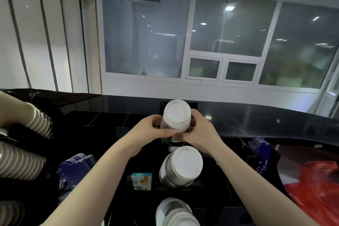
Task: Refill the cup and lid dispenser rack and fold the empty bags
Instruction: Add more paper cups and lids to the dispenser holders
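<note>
A stack of white lids (176,115) stands in the far slot of the black dispenser rack (110,121). My left hand (150,130) grips the stack from the left, thumb across its front. My right hand (200,130) grips it from the right. Nearer to me a second lid stack (181,166) sits in the middle slot. A third lid stack (174,213) shows at the bottom edge. Striped paper cup stacks (39,122) lie in the rack's left side, and a lower cup stack (18,165) lies below them.
A red plastic bag (315,189) lies at the right on the counter. Blue sleeves or packets (77,167) stand left of centre, with more blue packets (260,150) at the right. A small teal and orange box (141,180) sits in the rack. Windows lie beyond the black counter (256,115).
</note>
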A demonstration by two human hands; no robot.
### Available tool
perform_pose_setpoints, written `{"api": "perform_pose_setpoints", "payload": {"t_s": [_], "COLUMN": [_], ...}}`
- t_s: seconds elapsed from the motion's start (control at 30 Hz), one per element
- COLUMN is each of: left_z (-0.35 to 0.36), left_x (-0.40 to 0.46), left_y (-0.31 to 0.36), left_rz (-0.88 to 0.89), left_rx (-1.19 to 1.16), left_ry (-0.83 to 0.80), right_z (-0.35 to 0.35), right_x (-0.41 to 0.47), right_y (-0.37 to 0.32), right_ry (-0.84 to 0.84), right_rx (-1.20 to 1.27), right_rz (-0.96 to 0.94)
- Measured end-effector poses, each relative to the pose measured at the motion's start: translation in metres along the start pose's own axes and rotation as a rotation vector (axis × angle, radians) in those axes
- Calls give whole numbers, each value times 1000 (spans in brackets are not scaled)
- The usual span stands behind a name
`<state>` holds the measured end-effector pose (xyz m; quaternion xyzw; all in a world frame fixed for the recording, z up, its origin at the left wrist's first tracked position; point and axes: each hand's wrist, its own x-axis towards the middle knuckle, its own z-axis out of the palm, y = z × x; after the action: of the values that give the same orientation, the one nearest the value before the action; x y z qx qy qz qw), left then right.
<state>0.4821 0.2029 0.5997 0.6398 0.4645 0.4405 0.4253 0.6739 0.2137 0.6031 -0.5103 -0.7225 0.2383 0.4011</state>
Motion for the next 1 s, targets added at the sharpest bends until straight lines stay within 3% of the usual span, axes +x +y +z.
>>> {"api": "perform_pose_setpoints", "payload": {"t_s": [0.47, 0.63, 1.0], "left_z": [-4, -5, 0], "left_x": [-8, -8, 1], "left_y": [-3, 1, 11], "left_rz": [23, 42, -38], "left_rx": [-141, -109, -270], "left_ry": [55, 69, -1], "right_z": [5, -3, -9], "right_x": [-11, -10, -6], "right_y": [2, -2, -11], "right_ry": [40, 2, -65], "right_rx": [162, 132, 120], "right_rz": [-51, 3, 123]}}
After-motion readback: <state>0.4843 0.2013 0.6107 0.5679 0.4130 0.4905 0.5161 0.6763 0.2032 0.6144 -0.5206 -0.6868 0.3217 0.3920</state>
